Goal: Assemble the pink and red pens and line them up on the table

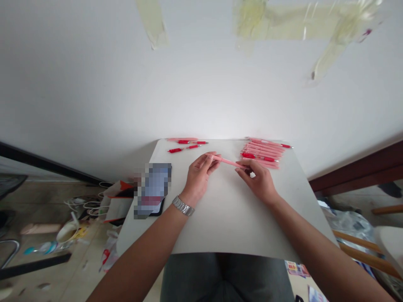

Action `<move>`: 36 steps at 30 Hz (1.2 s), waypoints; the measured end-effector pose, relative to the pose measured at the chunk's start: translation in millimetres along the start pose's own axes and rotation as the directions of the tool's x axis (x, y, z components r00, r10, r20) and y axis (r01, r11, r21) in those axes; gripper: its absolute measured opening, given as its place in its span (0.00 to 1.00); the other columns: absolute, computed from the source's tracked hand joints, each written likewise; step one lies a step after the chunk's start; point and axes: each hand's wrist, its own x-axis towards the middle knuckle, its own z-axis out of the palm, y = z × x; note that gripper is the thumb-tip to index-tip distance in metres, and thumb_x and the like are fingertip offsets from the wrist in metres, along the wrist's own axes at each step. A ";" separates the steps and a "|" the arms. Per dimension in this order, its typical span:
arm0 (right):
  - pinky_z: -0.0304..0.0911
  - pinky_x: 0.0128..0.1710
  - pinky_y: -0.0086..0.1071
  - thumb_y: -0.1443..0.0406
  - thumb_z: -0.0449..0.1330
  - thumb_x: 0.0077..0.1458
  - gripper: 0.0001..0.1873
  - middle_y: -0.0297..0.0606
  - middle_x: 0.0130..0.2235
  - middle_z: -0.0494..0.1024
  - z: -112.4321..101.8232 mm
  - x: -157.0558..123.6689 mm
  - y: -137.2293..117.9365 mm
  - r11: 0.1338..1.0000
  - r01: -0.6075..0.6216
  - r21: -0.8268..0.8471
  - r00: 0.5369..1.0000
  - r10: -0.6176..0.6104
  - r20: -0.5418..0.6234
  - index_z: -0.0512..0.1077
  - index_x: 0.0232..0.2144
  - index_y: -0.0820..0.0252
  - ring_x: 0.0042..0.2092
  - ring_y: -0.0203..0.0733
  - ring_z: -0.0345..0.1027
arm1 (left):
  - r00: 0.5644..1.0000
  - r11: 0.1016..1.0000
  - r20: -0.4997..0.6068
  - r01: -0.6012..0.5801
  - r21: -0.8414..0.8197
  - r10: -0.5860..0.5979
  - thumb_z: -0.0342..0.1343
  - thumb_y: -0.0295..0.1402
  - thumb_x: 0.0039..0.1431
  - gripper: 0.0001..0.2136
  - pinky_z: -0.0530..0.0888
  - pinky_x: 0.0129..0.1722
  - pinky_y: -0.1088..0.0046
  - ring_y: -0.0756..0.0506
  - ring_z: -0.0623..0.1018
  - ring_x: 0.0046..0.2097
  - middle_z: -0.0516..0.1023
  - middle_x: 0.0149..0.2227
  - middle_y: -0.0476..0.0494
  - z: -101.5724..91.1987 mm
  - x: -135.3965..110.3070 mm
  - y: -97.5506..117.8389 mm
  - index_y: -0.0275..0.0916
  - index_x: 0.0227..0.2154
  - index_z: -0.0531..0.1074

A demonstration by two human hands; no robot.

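Note:
A pink pen (229, 162) is held slantwise above the white table (220, 218), between my two hands. My left hand (201, 170), with a metal watch on its wrist, pinches the pen's left end. The fingertips of my right hand (256, 176) close on its right end, so that tip is partly hidden. Beyond my right hand lies a row of several pink pens (262, 147), with a red pen (260, 157) across them. Past my left hand are red pens (184, 148) and a pink pen (182, 139).
A blurred-out phone (154, 188) lies at the table's left edge. The wall (201, 84) with tape strips rises right behind the table. On the floor at left are a bottle (40, 248), a cup (67, 232) and cables; plastic bags (352, 222) stand at right.

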 end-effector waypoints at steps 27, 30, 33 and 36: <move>0.66 0.34 0.33 0.50 0.63 0.66 0.16 0.38 0.38 0.79 1.0 -0.3 -3.0 0.984 -0.129 0.126 0.990 0.121 0.066 0.75 0.43 0.56 0.34 0.40 0.69 | 0.998 0.998 0.044 -0.044 0.044 0.042 0.67 0.43 0.63 0.15 0.77 0.60 0.62 0.39 0.81 0.58 0.85 0.50 0.37 0.6 -1.0 2.8 0.39 0.46 0.82; 0.65 0.33 0.33 0.48 0.61 0.67 0.18 0.39 0.37 0.79 -1.6 0.1 -6.3 0.987 -0.130 0.098 0.989 0.122 0.082 0.75 0.42 0.56 0.33 0.40 0.69 | 0.998 0.998 0.043 -0.041 0.041 0.039 0.68 0.44 0.62 0.16 0.76 0.60 0.61 0.39 0.81 0.58 0.84 0.50 0.36 1.0 -1.4 3.6 0.38 0.46 0.82; 0.64 0.33 0.33 0.48 0.59 0.68 0.18 0.38 0.36 0.79 -3.6 0.6 -9.8 0.990 -0.117 0.077 0.989 0.109 0.097 0.75 0.42 0.56 0.33 0.40 0.68 | 0.998 0.998 0.053 -0.048 0.045 0.046 0.68 0.45 0.62 0.17 0.76 0.60 0.61 0.38 0.81 0.58 0.84 0.51 0.36 1.3 -2.1 4.5 0.38 0.46 0.82; 0.63 0.33 0.33 0.50 0.58 0.69 0.17 0.37 0.35 0.78 -4.8 1.0 -11.8 0.991 -0.114 0.074 0.989 0.106 0.102 0.75 0.42 0.56 0.32 0.39 0.67 | 0.997 0.997 0.066 -0.054 0.050 0.051 0.67 0.45 0.62 0.17 0.77 0.60 0.62 0.39 0.81 0.59 0.84 0.51 0.36 1.5 -2.4 4.7 0.38 0.46 0.82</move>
